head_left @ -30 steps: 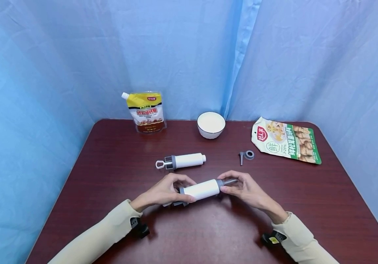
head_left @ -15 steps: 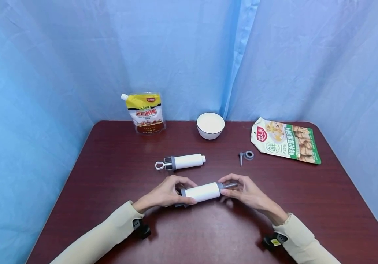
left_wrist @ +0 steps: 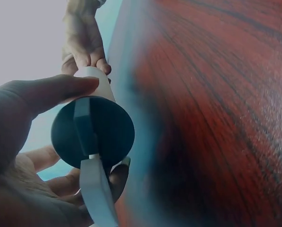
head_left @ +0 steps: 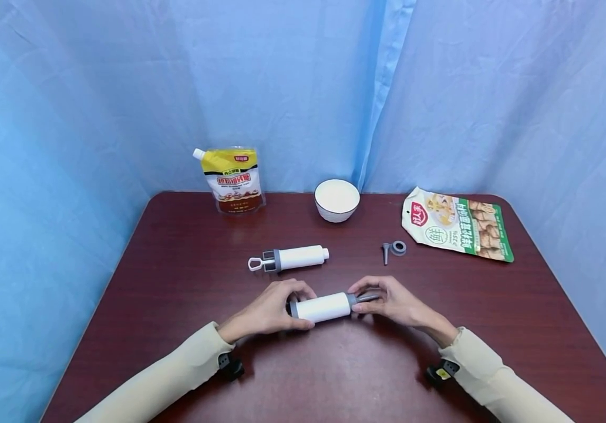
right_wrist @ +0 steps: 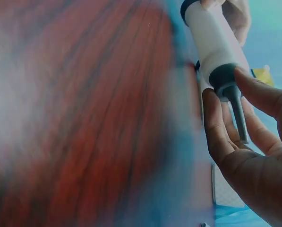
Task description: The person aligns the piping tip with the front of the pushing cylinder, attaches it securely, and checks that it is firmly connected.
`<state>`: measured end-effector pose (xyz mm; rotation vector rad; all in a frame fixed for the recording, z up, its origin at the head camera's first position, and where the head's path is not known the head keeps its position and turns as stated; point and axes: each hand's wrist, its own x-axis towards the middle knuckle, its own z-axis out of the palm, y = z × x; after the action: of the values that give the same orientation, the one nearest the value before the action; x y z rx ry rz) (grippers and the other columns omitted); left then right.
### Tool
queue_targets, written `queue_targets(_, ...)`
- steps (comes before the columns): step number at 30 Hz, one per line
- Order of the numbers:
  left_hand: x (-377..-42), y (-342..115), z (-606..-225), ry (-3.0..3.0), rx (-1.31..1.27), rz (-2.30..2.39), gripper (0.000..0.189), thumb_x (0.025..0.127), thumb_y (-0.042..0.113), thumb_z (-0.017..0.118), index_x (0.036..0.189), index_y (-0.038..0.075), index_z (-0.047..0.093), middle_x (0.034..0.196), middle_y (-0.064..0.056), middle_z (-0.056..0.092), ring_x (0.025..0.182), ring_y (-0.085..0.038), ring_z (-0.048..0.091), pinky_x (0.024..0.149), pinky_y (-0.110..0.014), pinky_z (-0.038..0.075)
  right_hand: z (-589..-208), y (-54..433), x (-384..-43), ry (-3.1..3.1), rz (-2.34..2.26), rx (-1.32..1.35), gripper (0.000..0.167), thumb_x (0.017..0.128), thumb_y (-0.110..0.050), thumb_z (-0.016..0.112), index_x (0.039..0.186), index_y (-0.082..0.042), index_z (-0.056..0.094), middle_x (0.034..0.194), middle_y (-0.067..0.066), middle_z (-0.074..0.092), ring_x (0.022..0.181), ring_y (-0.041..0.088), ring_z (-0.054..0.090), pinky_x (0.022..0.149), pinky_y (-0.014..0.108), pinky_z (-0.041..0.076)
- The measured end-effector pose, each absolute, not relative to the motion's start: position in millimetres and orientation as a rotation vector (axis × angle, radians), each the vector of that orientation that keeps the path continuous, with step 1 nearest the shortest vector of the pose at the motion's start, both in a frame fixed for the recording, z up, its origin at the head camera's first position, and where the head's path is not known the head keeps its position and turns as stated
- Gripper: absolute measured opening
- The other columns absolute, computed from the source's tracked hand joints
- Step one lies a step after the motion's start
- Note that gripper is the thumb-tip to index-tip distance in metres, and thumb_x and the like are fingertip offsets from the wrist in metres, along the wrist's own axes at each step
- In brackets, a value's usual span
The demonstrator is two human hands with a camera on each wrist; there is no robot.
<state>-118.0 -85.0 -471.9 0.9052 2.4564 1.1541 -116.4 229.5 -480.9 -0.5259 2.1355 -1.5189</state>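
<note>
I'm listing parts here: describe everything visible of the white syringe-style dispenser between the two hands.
The dispenser has a smooth white barrel, seemingly plastic, with a dark grey collar at each end. A slim, tapering grey nozzle is fitted at one end; a pale plunger handle projects from the other. It lies sideways before the person, nozzle to their right. The left hand grips it near the handle; the right hand pinches the nozzle's collar.

A white syringe (head_left: pixel 301 258), gray nozzle (head_left: pixel 386 254), gray ring (head_left: pixel 399 254), bowl (head_left: pixel 337 216), yellow-topped pouch (head_left: pixel 234 182) and green-edged pouch (head_left: pixel 461 228) rest on a reddish-brown worktop (head_left: pixel 329 367).
</note>
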Motion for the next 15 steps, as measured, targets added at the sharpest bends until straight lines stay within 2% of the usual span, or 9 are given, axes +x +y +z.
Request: queue_targets(15,-116.7,-79.7,-472.5,2.563,0.950,1.054,0.042,0.077,0.025,0.093,0.111,0.016,0.071,0.096,0.003,0.068,0.088,-0.008,0.061,0.082,-0.022,0.048,-489.1,231.0,-126.2,2.207,-1.419,-0.588,0.032,0.089,-0.014,0.083,0.118,-0.007,0.071,0.121,0.015,0.072,0.104,0.017,0.074,0.085,0.023,0.059)
